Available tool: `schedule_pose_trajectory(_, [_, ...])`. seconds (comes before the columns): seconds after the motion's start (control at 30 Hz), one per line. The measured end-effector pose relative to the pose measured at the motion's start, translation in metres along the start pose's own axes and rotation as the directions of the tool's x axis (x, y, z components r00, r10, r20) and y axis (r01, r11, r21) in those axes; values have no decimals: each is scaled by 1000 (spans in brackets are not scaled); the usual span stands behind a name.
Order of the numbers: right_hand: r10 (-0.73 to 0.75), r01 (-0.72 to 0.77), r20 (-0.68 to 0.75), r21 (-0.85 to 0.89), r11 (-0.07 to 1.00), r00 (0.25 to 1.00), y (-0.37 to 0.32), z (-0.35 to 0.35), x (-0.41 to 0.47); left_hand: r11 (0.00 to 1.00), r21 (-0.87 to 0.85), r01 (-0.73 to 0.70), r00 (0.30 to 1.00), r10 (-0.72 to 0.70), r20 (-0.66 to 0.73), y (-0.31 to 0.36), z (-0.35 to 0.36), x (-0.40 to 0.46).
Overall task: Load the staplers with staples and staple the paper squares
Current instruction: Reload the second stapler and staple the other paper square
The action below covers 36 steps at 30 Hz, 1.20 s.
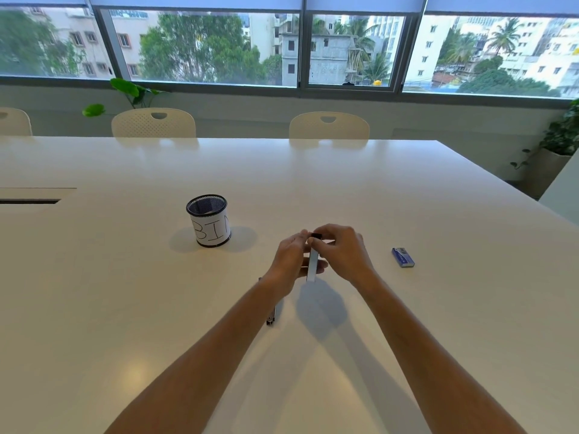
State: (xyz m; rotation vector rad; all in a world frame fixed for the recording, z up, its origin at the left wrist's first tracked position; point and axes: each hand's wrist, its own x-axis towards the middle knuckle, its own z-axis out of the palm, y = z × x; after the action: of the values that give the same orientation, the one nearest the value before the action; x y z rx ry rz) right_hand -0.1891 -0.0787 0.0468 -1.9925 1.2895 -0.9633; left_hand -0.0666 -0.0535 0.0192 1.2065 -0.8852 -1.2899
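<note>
Two hands [293,261] [343,255] — one stapler [312,266] between them, perhaps a second [272,317] under the left wrist; one mesh cup [209,225], one blue staple box [403,257], three chairs [153,123] — one table [407,308].

Soft, bright daylight comes in from the windows [200,45] at twelve o'clock, and the white worktop [407,189] carries a pale sheen from them along its far edge plus a warm round glare patch near seven o'clock. Faint doubled shadows spread to both sides of the mesh cup [209,221], and a grey shadow lies under the hands [316,252] toward six o'clock. Focus is mildly soft throughout, and the wide lens bows the window frames and worktop edges toward the corners.
</note>
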Motion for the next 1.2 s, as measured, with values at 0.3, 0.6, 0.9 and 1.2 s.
schedule_pose_trajectory(0.3, [-108,77,-190,-167,983,976,-1,18,-4,999,-42,7,994,-12,-105,1,4,2])
schedule_pose_trajectory(0.6, [-193,114,-243,-308,945,950,-7,28,-5,996,-3,-84,964,81,-253,0,4,7])
schedule_pose_trajectory(0.9, [-283,184,-329,-300,936,901,-14,25,-13,981,-185,51,859,-138,-492,2,8,24])
schedule_pose_trajectory(1.2, [-237,149,-239,-338,929,942,-7,18,-28,926,-378,-22,857,-178,-484,19,-7,31])
